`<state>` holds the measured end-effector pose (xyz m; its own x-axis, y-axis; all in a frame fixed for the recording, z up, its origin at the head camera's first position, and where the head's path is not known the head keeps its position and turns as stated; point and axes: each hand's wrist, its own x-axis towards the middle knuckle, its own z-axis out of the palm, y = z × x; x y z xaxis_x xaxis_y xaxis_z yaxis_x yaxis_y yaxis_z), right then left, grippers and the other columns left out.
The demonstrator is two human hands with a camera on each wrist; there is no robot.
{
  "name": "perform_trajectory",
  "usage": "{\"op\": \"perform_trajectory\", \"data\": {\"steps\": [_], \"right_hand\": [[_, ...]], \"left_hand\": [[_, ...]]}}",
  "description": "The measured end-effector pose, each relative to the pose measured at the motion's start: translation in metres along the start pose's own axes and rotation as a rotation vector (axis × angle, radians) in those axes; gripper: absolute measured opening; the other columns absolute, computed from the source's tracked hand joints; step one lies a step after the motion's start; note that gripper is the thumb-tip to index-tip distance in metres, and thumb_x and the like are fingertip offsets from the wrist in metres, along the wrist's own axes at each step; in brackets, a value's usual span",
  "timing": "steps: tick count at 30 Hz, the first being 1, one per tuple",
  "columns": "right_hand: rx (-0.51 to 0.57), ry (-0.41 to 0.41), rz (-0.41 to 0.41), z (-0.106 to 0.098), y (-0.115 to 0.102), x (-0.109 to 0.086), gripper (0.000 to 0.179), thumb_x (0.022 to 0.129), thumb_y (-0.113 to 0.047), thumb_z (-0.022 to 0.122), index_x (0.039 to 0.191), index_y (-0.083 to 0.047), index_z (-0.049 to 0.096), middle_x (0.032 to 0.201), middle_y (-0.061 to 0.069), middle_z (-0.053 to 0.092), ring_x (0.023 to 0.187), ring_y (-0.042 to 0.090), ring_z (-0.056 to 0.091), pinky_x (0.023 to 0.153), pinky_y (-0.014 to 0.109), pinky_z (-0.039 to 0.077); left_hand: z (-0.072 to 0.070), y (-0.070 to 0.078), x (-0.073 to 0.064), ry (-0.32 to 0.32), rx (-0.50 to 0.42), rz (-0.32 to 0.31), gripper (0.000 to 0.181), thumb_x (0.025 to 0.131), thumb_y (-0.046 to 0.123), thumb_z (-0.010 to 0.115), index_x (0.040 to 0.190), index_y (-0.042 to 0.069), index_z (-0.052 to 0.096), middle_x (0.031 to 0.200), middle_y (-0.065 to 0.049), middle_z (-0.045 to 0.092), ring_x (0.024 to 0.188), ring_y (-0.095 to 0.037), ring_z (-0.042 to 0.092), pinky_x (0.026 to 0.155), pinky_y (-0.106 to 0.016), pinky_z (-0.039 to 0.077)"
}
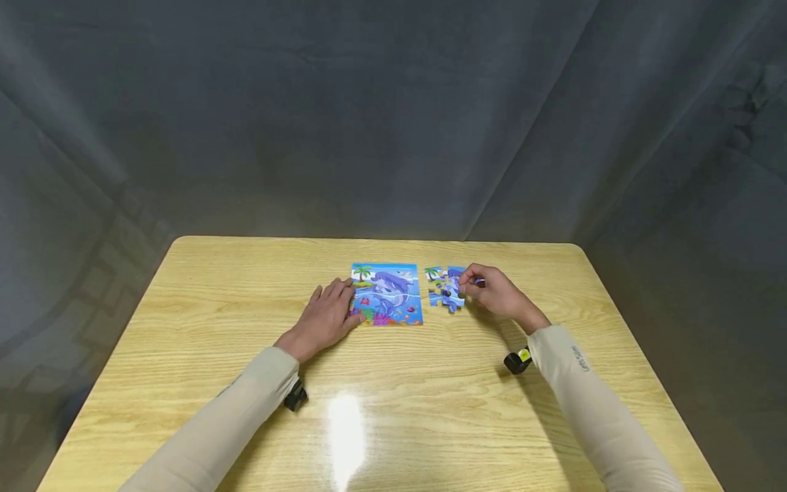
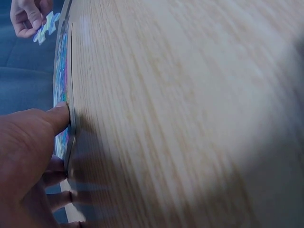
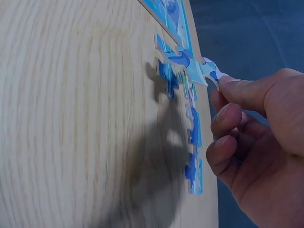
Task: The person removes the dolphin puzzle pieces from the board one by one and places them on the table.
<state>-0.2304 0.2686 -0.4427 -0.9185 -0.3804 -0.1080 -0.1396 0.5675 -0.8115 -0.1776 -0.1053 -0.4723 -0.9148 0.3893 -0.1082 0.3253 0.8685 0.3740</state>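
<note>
The right hand [image 1: 492,292] pinches a jigsaw piece [image 2: 46,29], printed in blue, purple and white, between thumb and fingertips, raised off the wooden table [image 1: 393,437]. Just to the left of that grip and beneath it lie more jigsaw pieces [image 1: 435,298], some fitted together; the one at the far left corner of this cluster carries a palm tree [image 1: 432,273]. The right wrist view shows another dolphin-blue piece [image 3: 194,173] lying on the tabletop just beside the curled fingers. Further left of the pinch, a little apart from the cluster, lies a dolphin picture board [image 1: 389,294] with a palm tree, coral and a red crab. At its left edge rests the left hand [image 1: 326,316], fingers extended and gripping nothing, the thumb touching the near left corner. Behind both hands, each forearm wears a beige sleeve [image 1: 215,424], with a black wrist camera [image 1: 296,396] at the left cuff and another, bearing a yellow label [image 1: 525,354], at the right. Beyond the hands and the table's far edge hangs a dark grey curtain [image 1: 344,123].
</note>
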Motion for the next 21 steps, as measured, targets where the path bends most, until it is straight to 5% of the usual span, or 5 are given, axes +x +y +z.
{"op": "perform_trajectory", "data": {"steps": [21], "right_hand": [[-0.070, 0.051, 0.034, -0.009, 0.030, -0.005, 0.009, 0.105, -0.002, 0.062, 0.107, 0.006, 0.066, 0.096, 0.020, 0.066, 0.074, 0.015, 0.054, 0.057, 0.023, 0.046]], "left_hand": [[0.000, 0.000, -0.001, 0.012, 0.001, 0.007, 0.071, 0.110, 0.044, 0.058, 0.162, 0.000, 0.040, 0.175, -0.019, 0.031, 0.164, -0.042, 0.025, 0.131, -0.071, 0.021]]}}
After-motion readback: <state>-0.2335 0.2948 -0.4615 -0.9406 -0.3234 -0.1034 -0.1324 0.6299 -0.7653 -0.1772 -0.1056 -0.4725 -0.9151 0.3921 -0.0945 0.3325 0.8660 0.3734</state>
